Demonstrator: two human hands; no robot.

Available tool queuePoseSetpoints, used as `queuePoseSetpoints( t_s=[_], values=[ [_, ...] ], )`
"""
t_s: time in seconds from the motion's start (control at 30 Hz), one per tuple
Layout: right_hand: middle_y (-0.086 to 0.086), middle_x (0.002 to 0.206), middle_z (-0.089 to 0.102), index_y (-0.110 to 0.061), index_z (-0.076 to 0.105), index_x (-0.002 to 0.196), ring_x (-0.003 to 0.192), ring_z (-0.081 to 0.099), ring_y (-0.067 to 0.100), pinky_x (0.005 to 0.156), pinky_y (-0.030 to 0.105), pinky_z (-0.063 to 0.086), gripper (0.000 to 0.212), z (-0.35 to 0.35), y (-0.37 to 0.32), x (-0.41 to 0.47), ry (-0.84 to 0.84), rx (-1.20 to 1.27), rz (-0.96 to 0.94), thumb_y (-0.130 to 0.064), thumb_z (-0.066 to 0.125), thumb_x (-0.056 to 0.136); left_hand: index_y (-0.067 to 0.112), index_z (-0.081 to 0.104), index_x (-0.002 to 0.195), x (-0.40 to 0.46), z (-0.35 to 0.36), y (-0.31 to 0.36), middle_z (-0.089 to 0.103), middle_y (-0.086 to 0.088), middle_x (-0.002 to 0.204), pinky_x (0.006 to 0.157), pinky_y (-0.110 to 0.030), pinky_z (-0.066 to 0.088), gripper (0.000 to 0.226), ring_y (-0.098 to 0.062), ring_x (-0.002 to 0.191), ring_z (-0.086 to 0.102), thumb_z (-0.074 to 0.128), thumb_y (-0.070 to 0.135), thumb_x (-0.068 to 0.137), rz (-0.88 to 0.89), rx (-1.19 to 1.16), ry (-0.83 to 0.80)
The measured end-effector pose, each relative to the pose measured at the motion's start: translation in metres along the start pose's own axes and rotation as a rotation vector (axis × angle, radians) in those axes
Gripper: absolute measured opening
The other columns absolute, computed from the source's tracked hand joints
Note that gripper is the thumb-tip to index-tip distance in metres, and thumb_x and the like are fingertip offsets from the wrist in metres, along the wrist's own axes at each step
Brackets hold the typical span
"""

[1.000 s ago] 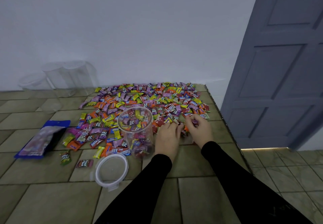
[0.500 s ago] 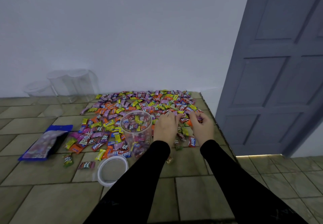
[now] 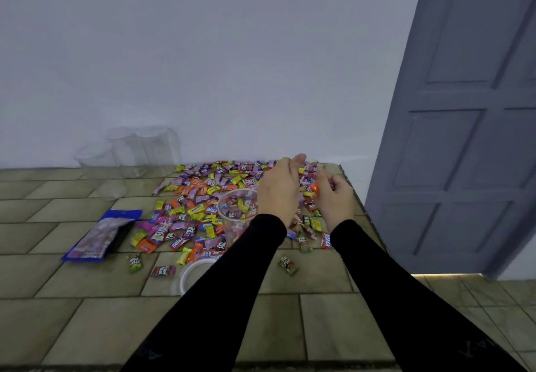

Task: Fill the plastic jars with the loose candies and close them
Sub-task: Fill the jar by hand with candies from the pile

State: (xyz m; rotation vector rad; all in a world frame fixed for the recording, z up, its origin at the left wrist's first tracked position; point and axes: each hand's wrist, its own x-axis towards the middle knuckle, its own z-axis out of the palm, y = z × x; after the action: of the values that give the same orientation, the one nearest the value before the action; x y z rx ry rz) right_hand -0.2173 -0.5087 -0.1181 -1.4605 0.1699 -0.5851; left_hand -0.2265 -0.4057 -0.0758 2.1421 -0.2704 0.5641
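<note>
A plain white wall (image 3: 220, 61) meets tan tiled floor (image 3: 87, 328), a grey panelled door (image 3: 470, 139) seemingly ajar at right.

My right hand (image 3: 333, 197) pinches a glossy orange wrapper (image 3: 315, 187). The candies (image 3: 203, 197) all wear shiny plastic foil. The jar (image 3: 236, 215) is clear, smooth plastic, like the spare jars (image 3: 139, 148) by the matt painted wall (image 3: 232, 67). White plastic lid (image 3: 193, 274), glossy blue bag (image 3: 98, 235), matt, mottled tiles (image 3: 87, 328), matt black cloth sleeves (image 3: 232, 284).
</note>
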Motion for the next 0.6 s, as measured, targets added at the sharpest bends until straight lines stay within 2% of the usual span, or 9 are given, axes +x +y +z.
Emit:
queuePoseSetpoints(
  t_s=[0.13,0.2,0.27,0.4,0.47,0.53,0.6],
  values=[
    [-0.008,0.054,0.043,-0.021,0.054,0.064,0.055,0.042,0.011,0.056,0.033,0.039,0.035,0.02,-0.017,-0.004,-0.054,0.063,0.0,-0.04,0.056,0.093,0.013,0.057,0.085,0.004,-0.027,0.0,0.051,0.004,0.068,0.06,-0.026,0.031,0.046,-0.014,0.067,0.049,0.029,0.046,0.103,-0.087,-0.092,0.065],
    [-0.009,0.056,0.041,-0.019,0.052,0.067,0.056,0.041,0.011,0.055,0.03,0.039,0.033,0.03,-0.026,-0.006,-0.073,0.097,0.014,-0.038,0.055,0.094,0.017,0.047,0.074,0.003,-0.038,-0.001,0.045,0.006,0.063,0.056,-0.023,0.026,0.044,-0.011,0.062,0.044,0.029,0.045,0.103,-0.117,-0.14,0.103],
    [-0.011,0.053,0.039,-0.018,0.05,0.066,0.054,0.04,0.01,0.054,0.028,0.038,0.034,0.041,-0.034,-0.01,-0.089,0.135,0.018,-0.036,0.055,0.095,0.019,0.044,0.07,0.001,-0.046,-0.004,0.041,0.007,0.062,0.055,-0.023,0.026,0.045,-0.011,0.061,0.042,0.029,0.045,0.103,-0.149,-0.173,0.129],
    [-0.011,0.052,0.042,-0.017,0.049,0.064,0.056,0.042,0.012,0.059,0.031,0.04,0.036,0.062,-0.044,-0.018,-0.129,0.181,0.027,-0.035,0.055,0.095,0.011,0.051,0.072,-0.003,-0.062,-0.014,0.037,0.005,0.059,0.057,-0.031,0.028,0.051,-0.012,0.058,0.038,0.029,0.045,0.103,-0.173,-0.197,0.153],
    [-0.01,0.053,0.042,-0.018,0.048,0.063,0.053,0.041,0.011,0.056,0.029,0.038,0.037,0.071,-0.045,-0.02,-0.143,0.19,0.017,-0.034,0.055,0.096,0.012,0.05,0.071,-0.004,-0.071,-0.018,0.042,0.0,0.061,0.06,-0.033,0.03,0.049,-0.015,0.059,0.042,0.03,0.044,0.103,-0.166,-0.235,0.157],
    [-0.008,0.054,0.042,-0.016,0.048,0.064,0.051,0.041,0.01,0.052,0.025,0.037,0.037,0.079,-0.047,-0.024,-0.154,0.203,0.01,-0.032,0.054,0.096,0.003,0.06,0.087,-0.002,-0.08,-0.024,0.057,-0.009,0.074,0.065,-0.03,0.035,0.049,-0.022,0.073,0.051,0.032,0.041,0.103,-0.148,-0.272,0.15],
    [-0.012,0.05,0.04,-0.014,0.047,0.064,0.048,0.04,0.007,0.05,0.023,0.036,0.037,0.09,-0.048,-0.028,-0.154,0.218,0.017,-0.031,0.054,0.097,-0.005,0.06,0.099,0.0,-0.088,-0.034,0.057,-0.002,0.098,0.066,-0.022,0.037,0.05,-0.021,0.092,0.053,0.034,0.038,0.103,-0.121,-0.308,0.134]
  ],
)
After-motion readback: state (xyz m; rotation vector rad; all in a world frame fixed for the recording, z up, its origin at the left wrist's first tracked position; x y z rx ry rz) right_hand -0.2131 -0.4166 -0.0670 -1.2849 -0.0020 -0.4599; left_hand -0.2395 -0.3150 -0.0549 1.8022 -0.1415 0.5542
